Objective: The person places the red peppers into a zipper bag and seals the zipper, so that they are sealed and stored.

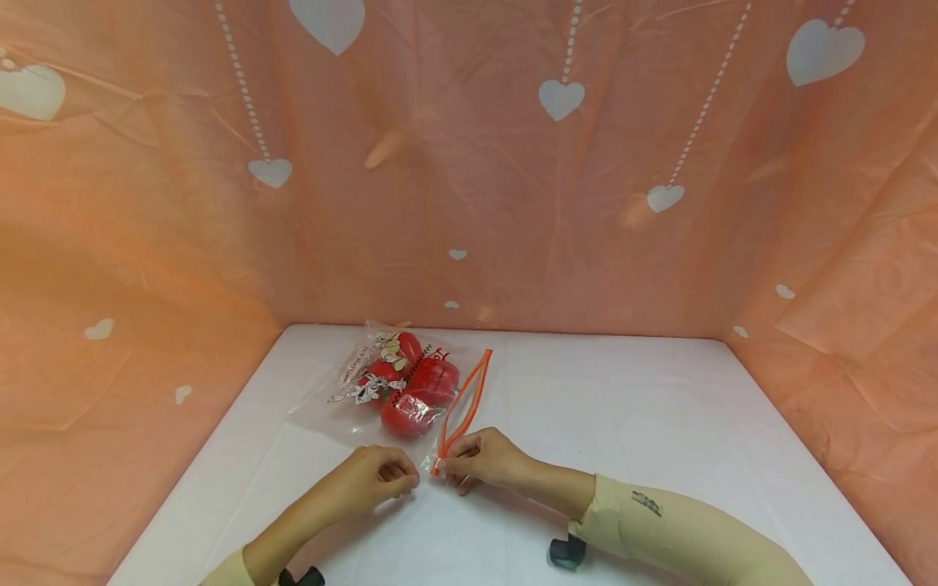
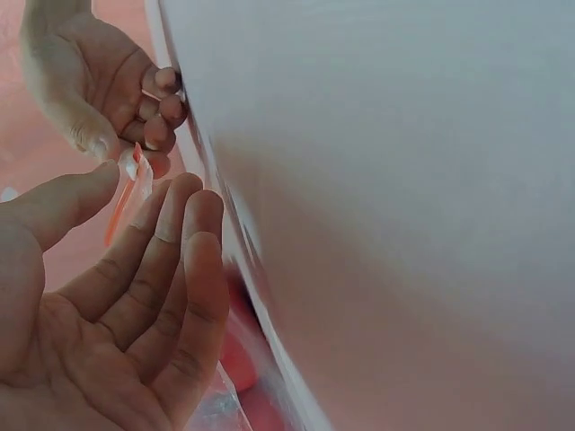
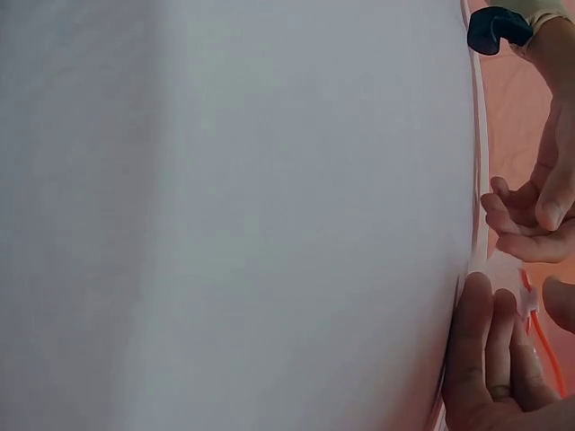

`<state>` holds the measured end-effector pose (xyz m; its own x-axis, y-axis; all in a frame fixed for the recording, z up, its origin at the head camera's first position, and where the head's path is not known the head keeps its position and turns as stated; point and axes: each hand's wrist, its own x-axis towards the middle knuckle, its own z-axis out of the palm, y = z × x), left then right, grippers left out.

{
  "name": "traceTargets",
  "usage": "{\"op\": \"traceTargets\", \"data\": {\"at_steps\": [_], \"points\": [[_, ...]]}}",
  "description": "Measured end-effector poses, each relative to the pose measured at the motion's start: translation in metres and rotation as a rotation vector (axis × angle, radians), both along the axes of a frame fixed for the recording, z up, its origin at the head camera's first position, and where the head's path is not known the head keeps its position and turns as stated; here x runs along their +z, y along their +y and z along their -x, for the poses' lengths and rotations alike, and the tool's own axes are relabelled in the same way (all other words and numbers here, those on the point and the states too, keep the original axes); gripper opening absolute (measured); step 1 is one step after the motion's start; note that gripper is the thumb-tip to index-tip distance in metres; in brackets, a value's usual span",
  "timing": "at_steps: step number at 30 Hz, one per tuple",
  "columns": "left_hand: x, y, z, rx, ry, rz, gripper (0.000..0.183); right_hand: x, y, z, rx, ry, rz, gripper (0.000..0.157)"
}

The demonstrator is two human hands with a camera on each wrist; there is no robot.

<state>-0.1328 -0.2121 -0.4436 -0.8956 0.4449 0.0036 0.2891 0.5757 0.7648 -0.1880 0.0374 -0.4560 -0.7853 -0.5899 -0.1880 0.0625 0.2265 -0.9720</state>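
Note:
A clear printed zip bag [image 1: 352,378] lies on the table with several rounded red objects [image 1: 406,415] inside. Its orange zip strip [image 1: 475,391] runs along the right side, the two bands bowed apart in the middle. At the strip's near end my right hand [image 1: 487,457] pinches the white slider [image 1: 438,464] between thumb and fingers. My left hand [image 1: 374,480] is just left of that corner, its fingers loosely bent. In the left wrist view, the left hand [image 2: 126,314] shows thumb and fingers apart with nothing held, close to the slider [image 2: 133,167].
A white-covered table [image 1: 623,423] extends beneath both hands. Orange curtains with pale hearts [image 1: 498,187] enclose its back and sides. Dark wrist-worn devices [image 1: 567,553] show below the beige sleeves [image 1: 681,521].

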Motion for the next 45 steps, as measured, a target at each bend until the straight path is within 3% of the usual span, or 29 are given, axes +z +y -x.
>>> {"op": "traceTargets", "data": {"at_steps": [13,19,24,33,38,45], "points": [[0.000,0.000,-0.001,-0.024,-0.057,0.032,0.024,0.000,-0.004,-0.002,-0.016,-0.023,-0.016,0.015],[-0.002,-0.003,0.000,-0.023,-0.102,-0.009,0.029,-0.002,-0.006,-0.003,-0.007,-0.035,0.016,0.013],[-0.003,-0.003,-0.001,-0.017,-0.155,-0.111,0.031,-0.003,-0.007,-0.003,-0.013,-0.049,0.032,0.012],[-0.005,0.007,-0.006,0.074,-0.210,-0.245,0.029,-0.002,-0.009,-0.005,-0.007,-0.059,0.065,0.013],[-0.006,0.011,-0.006,0.136,-0.230,-0.269,0.026,-0.001,-0.011,-0.005,0.002,-0.072,0.083,0.015],[-0.007,0.014,-0.004,0.171,-0.220,-0.270,0.021,-0.001,-0.012,-0.005,0.010,-0.069,0.093,0.015]]}}
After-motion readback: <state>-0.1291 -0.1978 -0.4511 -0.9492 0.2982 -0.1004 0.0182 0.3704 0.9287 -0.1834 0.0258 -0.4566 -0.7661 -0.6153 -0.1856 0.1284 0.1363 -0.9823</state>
